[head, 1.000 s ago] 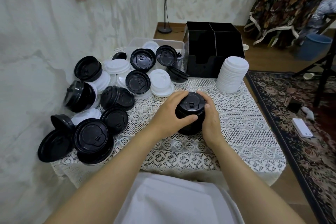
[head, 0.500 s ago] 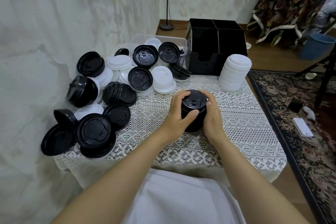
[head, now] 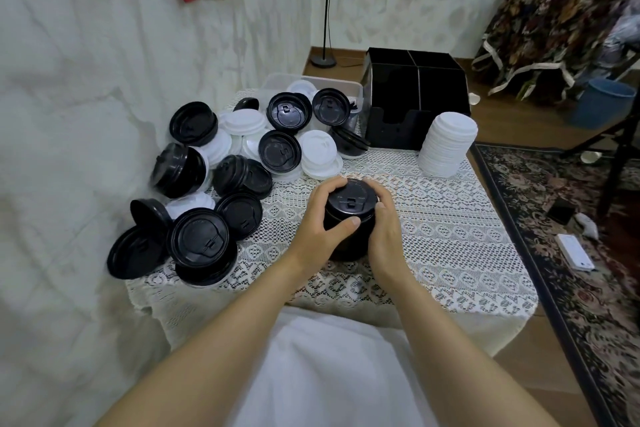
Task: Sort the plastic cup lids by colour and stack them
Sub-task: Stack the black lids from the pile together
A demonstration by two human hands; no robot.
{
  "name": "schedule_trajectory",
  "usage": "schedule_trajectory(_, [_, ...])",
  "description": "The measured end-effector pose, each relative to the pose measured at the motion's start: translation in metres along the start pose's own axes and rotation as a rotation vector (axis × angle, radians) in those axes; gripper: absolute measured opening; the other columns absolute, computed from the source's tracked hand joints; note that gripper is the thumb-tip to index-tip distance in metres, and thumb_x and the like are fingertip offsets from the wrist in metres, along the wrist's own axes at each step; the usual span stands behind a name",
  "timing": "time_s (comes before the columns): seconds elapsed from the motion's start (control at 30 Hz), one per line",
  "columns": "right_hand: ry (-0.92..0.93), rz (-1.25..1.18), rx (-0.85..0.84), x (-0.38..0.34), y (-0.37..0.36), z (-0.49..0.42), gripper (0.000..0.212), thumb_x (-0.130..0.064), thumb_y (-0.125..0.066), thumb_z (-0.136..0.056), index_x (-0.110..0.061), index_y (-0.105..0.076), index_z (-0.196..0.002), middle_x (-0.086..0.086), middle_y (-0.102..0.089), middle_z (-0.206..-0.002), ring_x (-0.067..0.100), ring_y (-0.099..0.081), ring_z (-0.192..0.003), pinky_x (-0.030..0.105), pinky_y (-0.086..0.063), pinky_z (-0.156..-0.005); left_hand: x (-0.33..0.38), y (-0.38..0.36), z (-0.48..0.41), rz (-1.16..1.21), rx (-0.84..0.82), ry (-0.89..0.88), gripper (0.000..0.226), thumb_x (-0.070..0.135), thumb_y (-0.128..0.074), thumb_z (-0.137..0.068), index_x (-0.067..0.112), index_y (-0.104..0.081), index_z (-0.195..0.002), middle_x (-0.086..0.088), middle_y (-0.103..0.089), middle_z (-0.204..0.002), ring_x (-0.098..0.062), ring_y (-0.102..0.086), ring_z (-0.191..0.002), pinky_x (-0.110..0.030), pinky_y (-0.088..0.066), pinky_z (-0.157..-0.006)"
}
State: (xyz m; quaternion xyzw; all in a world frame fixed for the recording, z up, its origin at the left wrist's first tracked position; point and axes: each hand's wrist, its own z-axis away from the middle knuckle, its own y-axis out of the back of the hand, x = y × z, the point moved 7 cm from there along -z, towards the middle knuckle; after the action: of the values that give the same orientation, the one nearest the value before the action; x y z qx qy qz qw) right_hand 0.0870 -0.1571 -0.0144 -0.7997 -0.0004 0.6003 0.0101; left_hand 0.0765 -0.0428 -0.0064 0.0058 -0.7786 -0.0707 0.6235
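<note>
A stack of black lids (head: 350,215) stands on the lace-covered table (head: 450,253), near its middle. My left hand (head: 320,225) grips the stack from the left, thumb across its front and fingers over the top rim. My right hand (head: 382,232) holds its right side. A tall stack of white lids (head: 446,146) stands at the back right of the table. A loose heap of black lids (head: 199,243) and white lids (head: 320,158) covers the table's left and back parts.
A black compartment organiser (head: 412,97) stands at the back, with a clear plastic bin (head: 332,83) to its left. The wall (head: 86,114) runs close along the table's left edge. A patterned rug (head: 571,253) and a blue bucket (head: 604,102) are on the floor to the right.
Both hands stay around the black stack. The view has shifted slightly; the stack and hands keep nearly the same place on the table.
</note>
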Motion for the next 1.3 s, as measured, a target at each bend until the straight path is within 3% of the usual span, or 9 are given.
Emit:
schedule_trajectory(0.3, [-0.01,-0.028,-0.044,-0.005,-0.034,0.026,0.043,-0.022,-0.025,-0.096,-0.015,-0.049,-0.131,-0.003,-0.057,-0.122,0.001,-0.056,-0.11,0.012,-0.042,-0.091,-0.001,0.032,0.031,0.002,0.053,-0.009,0.057,0.036,-0.065,-0.071,0.034,-0.046,-0.125,-0.006,-0.045,-0.137,-0.019,-0.044,-0.13,-0.043,-0.034,-0.112])
schedule_trajectory(0.6, [-0.05,-0.06,-0.073,-0.006,-0.049,0.039,0.044,-0.023,-0.026,-0.094,-0.016,-0.049,-0.13,-0.006,-0.056,-0.12,-0.006,-0.056,-0.104,0.009,-0.043,-0.086,-0.005,0.044,0.045,-0.027,0.083,-0.006,0.058,0.037,-0.063,-0.069,0.035,-0.045,-0.123,-0.001,-0.047,-0.135,-0.014,-0.046,-0.127,-0.031,-0.037,-0.109])
schedule_trajectory(0.73, [-0.054,-0.056,-0.078,-0.006,-0.049,0.04,0.042,-0.021,-0.026,-0.093,-0.016,-0.049,-0.128,-0.008,-0.057,-0.117,-0.01,-0.055,-0.101,0.007,-0.042,-0.085,-0.008,0.045,0.046,-0.026,0.07,0.027,0.062,0.027,-0.066,-0.073,0.033,-0.041,-0.13,0.011,-0.052,-0.128,-0.004,-0.049,-0.122,-0.023,-0.038,-0.104])
schedule_trajectory(0.83, [-0.072,-0.051,-0.07,-0.005,-0.047,0.039,0.036,-0.013,-0.025,-0.101,-0.016,-0.05,-0.126,-0.009,-0.056,-0.115,-0.012,-0.055,-0.099,0.006,-0.041,-0.084,-0.01,0.046,0.047,-0.037,0.069,0.052,0.072,0.035,-0.067,-0.07,0.027,-0.039,-0.135,0.014,-0.054,-0.125,-0.001,-0.051,-0.118,-0.019,-0.039,-0.101])
schedule_trajectory(0.9, [-0.096,-0.055,-0.068,-0.003,-0.046,0.039,0.037,-0.002,-0.024,-0.103,-0.013,-0.051,-0.126,-0.007,-0.058,-0.114,-0.012,-0.056,-0.096,0.006,-0.041,-0.082,-0.011,0.046,0.047,-0.04,0.063,0.071,0.069,0.028,-0.067,-0.072,0.025,-0.038,-0.135,0.015,-0.055,-0.123,0.003,-0.052,-0.115,-0.016,-0.04,-0.098])
schedule_trajectory(1.0, [-0.107,-0.036,-0.056,-0.001,-0.044,0.038,0.037,-0.003,-0.025,-0.102,-0.012,-0.052,-0.125,-0.006,-0.058,-0.113,-0.011,-0.056,-0.096,0.006,-0.042,-0.081,-0.01,0.045,0.047,-0.05,0.049,0.084,0.068,0.025,-0.066,-0.074,0.024,-0.035,-0.134,0.016,-0.053,-0.121,0.01,-0.052,-0.111,-0.01,-0.038,-0.095])
schedule_trajectory(1.1, [-0.093,-0.019,-0.041,-0.002,-0.045,0.037,0.035,-0.008,-0.026,-0.098,-0.014,-0.052,-0.121,-0.006,-0.059,-0.111,-0.012,-0.056,-0.094,0.006,-0.042,-0.081,-0.013,0.045,0.047,-0.081,0.045,0.091,0.072,0.031,-0.067,-0.072,0.023,-0.033,-0.134,0.016,-0.051,-0.123,0.009,-0.051,-0.112,-0.012,-0.038,-0.097])
schedule_trajectory(1.2, [-0.071,-0.019,-0.015,-0.005,-0.043,0.036,0.034,-0.01,-0.028,-0.094,-0.015,-0.053,-0.116,-0.007,-0.059,-0.107,-0.013,-0.056,-0.091,0.005,-0.042,-0.078,-0.013,0.044,0.046,-0.099,0.035,0.095,0.065,0.023,-0.064,-0.074,0.026,-0.033,-0.131,0.016,-0.051,-0.122,0.009,-0.051,-0.111,-0.014,-0.037,-0.098])
schedule_trajectory(1.3, [-0.054,-0.026,-0.031,-0.005,-0.044,0.04,0.033,-0.015,-0.029,-0.096,-0.017,-0.053,-0.119,-0.009,-0.059,-0.111,-0.013,-0.055,-0.097,0.006,-0.041,-0.082,-0.013,0.044,0.048,-0.1,0.034,0.103,0.066,0.036,-0.067,-0.071,0.03,-0.035,-0.129,0.014,-0.053,-0.123,0.003,-0.052,-0.115,-0.019,-0.039,-0.101])
